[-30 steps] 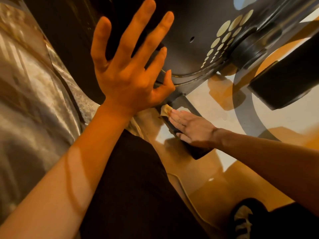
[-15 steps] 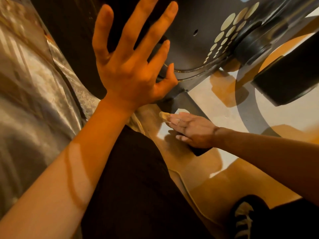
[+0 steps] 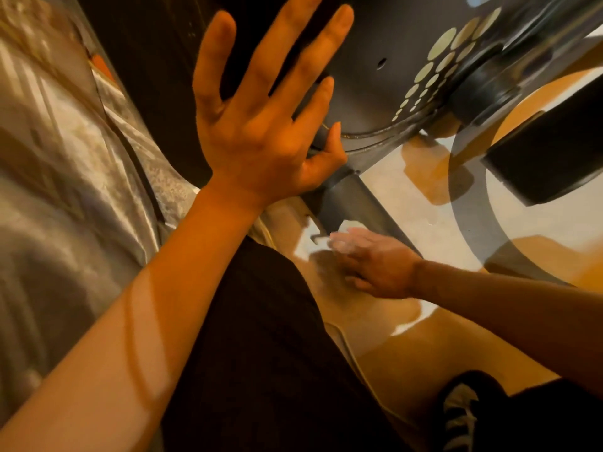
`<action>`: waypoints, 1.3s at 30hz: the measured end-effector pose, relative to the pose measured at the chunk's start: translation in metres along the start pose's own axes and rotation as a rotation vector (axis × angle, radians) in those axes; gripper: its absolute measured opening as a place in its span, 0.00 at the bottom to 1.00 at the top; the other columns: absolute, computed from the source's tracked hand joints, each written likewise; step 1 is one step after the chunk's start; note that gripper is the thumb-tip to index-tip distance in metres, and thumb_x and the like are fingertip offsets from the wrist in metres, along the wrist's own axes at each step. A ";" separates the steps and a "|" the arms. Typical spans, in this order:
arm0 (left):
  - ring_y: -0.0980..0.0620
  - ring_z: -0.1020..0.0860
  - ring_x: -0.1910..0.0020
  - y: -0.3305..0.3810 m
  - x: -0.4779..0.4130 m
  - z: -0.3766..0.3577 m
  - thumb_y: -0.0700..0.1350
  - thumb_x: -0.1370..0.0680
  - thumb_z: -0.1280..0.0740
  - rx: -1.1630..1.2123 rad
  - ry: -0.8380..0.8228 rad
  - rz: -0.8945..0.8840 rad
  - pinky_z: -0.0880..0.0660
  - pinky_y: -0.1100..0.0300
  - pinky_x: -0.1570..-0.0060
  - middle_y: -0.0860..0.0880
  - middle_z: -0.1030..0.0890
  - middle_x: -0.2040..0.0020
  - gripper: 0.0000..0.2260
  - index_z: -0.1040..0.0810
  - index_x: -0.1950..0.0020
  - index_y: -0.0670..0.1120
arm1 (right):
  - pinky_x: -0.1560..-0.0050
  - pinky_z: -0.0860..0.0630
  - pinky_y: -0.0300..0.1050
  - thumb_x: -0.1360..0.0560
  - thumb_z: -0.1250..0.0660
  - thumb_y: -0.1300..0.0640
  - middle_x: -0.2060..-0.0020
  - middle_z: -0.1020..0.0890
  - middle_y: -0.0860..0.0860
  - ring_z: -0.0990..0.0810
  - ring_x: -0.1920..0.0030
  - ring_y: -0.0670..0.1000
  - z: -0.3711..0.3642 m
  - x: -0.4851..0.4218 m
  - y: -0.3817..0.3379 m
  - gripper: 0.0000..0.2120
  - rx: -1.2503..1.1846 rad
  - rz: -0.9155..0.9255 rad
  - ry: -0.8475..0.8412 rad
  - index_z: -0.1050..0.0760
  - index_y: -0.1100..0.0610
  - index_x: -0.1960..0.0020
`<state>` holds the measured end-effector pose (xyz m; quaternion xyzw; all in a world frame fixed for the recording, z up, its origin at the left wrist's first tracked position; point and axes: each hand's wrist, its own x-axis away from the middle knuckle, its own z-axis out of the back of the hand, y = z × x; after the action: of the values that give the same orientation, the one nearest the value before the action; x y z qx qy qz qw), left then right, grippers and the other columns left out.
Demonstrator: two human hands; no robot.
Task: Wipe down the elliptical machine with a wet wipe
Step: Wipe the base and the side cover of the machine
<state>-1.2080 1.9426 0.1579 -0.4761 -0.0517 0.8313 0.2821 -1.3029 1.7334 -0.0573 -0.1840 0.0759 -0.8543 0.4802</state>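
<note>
The elliptical machine's dark housing (image 3: 391, 44), marked with pale dots, fills the top of the view. My left hand (image 3: 261, 135) lies flat against it with fingers spread and the thumb by the lower rim. Below, a dark base strut (image 3: 352, 200) runs down to the floor. My right hand (image 3: 378, 265) is low beside that strut, fingers straight and motion-blurred. A pale smear at its fingertips may be the wet wipe (image 3: 339, 241); I cannot make it out clearly.
A black pedal block (image 3: 548, 158) juts in at the right above the patterned orange and white floor (image 3: 408, 190). Shiny grey fabric (image 3: 65, 190) hangs along the left. My dark-clothed knee and a black shoe (image 3: 456, 415) are below, with a thin cable (image 3: 352, 353) on the floor.
My right hand has slid down along the base strut toward me, and the wipe that showed at its fingertips is now a blur. My left hand stays spread on the housing.
</note>
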 end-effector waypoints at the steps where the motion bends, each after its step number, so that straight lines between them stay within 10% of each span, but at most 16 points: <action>1: 0.48 0.27 0.29 0.001 0.000 0.001 0.53 0.24 0.32 -0.006 -0.002 0.001 0.57 0.51 0.21 0.51 0.19 0.31 0.12 0.13 0.52 0.48 | 0.19 0.45 0.55 0.18 0.44 0.41 0.20 0.37 0.52 0.43 0.19 0.55 -0.009 0.023 -0.012 0.26 -0.008 0.025 0.038 0.29 0.51 0.23; 7: 0.48 0.27 0.29 0.000 0.001 0.001 0.53 0.24 0.32 -0.008 0.008 0.003 0.59 0.51 0.20 0.51 0.19 0.31 0.12 0.13 0.52 0.47 | 0.20 0.41 0.52 0.19 0.39 0.40 0.21 0.33 0.53 0.41 0.20 0.52 -0.015 0.059 0.001 0.26 0.084 0.254 -0.013 0.24 0.54 0.28; 13: 0.47 0.27 0.30 -0.002 0.000 -0.001 0.54 0.23 0.32 -0.016 -0.007 -0.001 0.58 0.52 0.21 0.51 0.18 0.33 0.12 0.12 0.50 0.49 | 0.18 0.53 0.52 0.20 0.54 0.34 0.17 0.45 0.52 0.49 0.17 0.55 0.009 -0.030 -0.004 0.36 -0.094 -0.127 -0.028 0.40 0.52 0.18; 22: 0.49 0.27 0.27 0.002 -0.001 0.003 0.52 0.25 0.32 0.006 0.009 0.006 0.57 0.50 0.20 0.51 0.20 0.30 0.11 0.13 0.53 0.47 | 0.18 0.50 0.52 0.17 0.44 0.41 0.18 0.41 0.51 0.44 0.18 0.53 -0.028 0.060 -0.025 0.31 -0.124 -0.027 0.033 0.40 0.53 0.18; 27: 0.48 0.27 0.28 -0.001 -0.002 0.003 0.52 0.23 0.33 -0.002 -0.004 -0.016 0.57 0.50 0.20 0.52 0.19 0.30 0.11 0.13 0.53 0.48 | 0.18 0.56 0.51 0.18 0.55 0.33 0.19 0.64 0.50 0.63 0.19 0.51 0.010 -0.004 -0.002 0.38 -0.247 -0.554 0.119 0.61 0.51 0.16; 39: 0.49 0.27 0.28 0.001 -0.004 0.004 0.52 0.24 0.32 0.007 0.009 -0.021 0.56 0.50 0.20 0.52 0.20 0.30 0.10 0.13 0.55 0.48 | 0.19 0.59 0.51 0.17 0.54 0.34 0.19 0.59 0.49 0.61 0.19 0.51 -0.006 0.007 -0.036 0.36 -0.318 -0.637 0.240 0.57 0.52 0.16</action>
<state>-1.2105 1.9406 0.1625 -0.4784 -0.0525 0.8262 0.2928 -1.3367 1.7459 -0.0497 -0.1691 0.2025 -0.9538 0.1436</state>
